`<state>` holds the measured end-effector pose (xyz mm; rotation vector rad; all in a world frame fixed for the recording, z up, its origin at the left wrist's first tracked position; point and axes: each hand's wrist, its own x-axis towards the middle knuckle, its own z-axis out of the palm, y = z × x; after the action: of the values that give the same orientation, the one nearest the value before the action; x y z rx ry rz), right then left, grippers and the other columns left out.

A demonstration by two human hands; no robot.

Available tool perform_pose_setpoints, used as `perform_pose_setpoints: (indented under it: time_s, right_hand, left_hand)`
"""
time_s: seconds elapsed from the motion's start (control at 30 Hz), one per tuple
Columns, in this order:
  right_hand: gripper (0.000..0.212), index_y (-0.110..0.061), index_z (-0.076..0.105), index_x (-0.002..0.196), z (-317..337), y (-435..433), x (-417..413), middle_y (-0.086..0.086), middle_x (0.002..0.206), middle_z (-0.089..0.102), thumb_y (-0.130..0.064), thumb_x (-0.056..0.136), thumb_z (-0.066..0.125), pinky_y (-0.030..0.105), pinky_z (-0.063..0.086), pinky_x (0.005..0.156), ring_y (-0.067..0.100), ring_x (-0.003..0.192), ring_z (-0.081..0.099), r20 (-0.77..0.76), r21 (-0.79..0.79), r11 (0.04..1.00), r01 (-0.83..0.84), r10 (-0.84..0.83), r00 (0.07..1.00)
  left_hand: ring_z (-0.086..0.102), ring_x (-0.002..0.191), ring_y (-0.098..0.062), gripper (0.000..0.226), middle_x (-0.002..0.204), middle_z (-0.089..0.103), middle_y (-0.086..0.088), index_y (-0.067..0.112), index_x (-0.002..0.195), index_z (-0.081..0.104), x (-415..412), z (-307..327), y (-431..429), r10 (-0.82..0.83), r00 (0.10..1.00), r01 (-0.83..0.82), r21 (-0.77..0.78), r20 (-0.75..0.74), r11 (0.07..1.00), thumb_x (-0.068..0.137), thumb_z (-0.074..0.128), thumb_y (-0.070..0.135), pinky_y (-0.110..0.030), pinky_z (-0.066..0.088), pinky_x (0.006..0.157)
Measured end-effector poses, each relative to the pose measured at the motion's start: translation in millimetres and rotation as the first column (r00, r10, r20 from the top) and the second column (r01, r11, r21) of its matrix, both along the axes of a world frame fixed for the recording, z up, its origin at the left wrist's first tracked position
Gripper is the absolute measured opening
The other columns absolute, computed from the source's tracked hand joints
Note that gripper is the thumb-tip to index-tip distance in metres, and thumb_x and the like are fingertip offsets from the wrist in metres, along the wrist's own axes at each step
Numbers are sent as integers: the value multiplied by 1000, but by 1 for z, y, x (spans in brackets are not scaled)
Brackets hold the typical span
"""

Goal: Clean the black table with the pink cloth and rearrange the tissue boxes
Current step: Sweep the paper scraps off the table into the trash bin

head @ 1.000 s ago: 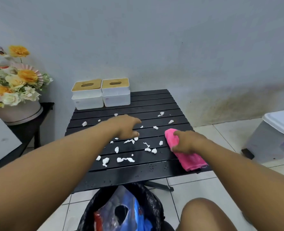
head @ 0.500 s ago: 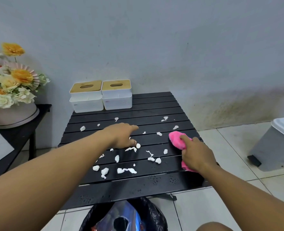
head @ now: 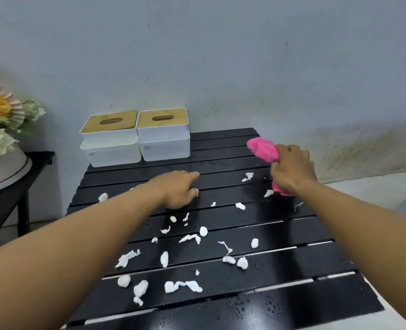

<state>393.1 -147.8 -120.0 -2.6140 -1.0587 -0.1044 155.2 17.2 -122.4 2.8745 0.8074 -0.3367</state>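
Pink cloth (head: pixel 262 148) at 2 o'clock on the black table (head: pixel 292 294), right hand (head: pixel 292 170) fisted round it. Risk: wadded like that, a sweep flicks paper scraps (head: pixel 183 285) through slat gaps or off the edge; droplets (head: pixel 239 304) could smear them. Cloth: bright, fluffy, bunched. Left hand (head: pixel 178 189) mid-table, index out, rest curled; pinching anything? Can't tell. Tissue boxes (head: pixel 164 146) at 11.
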Motion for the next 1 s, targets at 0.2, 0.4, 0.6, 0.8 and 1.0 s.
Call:
perform_pose_setpoints:
  time_s: [0.2, 0.4, 0.6, 0.8, 1.0]
  right_hand:
    - [54, -21, 43, 137, -34, 21, 2, 10, 132, 49, -16, 84, 48, 40, 38, 90, 35, 118, 44, -62, -189, 981, -33, 22, 998]
    - [31, -22, 59, 111, -45, 24, 11, 12, 111, 61, -19, 84, 43, 37, 38, 79, 34, 109, 46, -63, -100, 993, -56, 50, 997]
    - [50, -38, 57, 128, -37, 14, -8, 2, 115, 68, -29, 83, 37, 43, 47, 96, 29, 114, 54, -270, 62, 978, -199, 208, 940]
    - [43, -38, 61, 125, -29, 12, -43, -8, 111, 66, -17, 90, 47, 34, 45, 86, 18, 101, 57, -378, 153, 946, -285, 322, 868]
    - [40, -38, 67, 109, -24, 7, -65, -13, 83, 68, -14, 84, 47, 29, 49, 68, 12, 72, 65, -472, 219, 932, -290, 361, 804]
  left_hand:
    - [30, 146, -27, 61, 159, 33, -7, 20, 157, 19, 20, -14, 24, -2, 1000, 1, -16, -9, 1000, 103, 36, 44, -42, 29, 117]
    - [39, 139, -30, 54, 151, 45, -8, 18, 151, 34, 27, -19, 26, 22, 999, -21, -31, 30, 999, 104, 31, 44, -42, 35, 112]
    - [44, 134, -32, 48, 145, 51, -10, 14, 143, 42, 17, -17, 19, 35, 999, -34, -35, 17, 999, 105, 29, 41, -44, 38, 108]
    - [50, 126, -32, 46, 138, 57, -11, 14, 137, 46, 3, -13, 11, 62, 998, -61, -38, 5, 997, 104, 30, 42, -44, 41, 103]
    - [49, 127, -33, 45, 136, 57, -12, 14, 135, 47, -12, -8, 5, 79, 997, -80, -34, -19, 996, 104, 30, 41, -44, 41, 104]
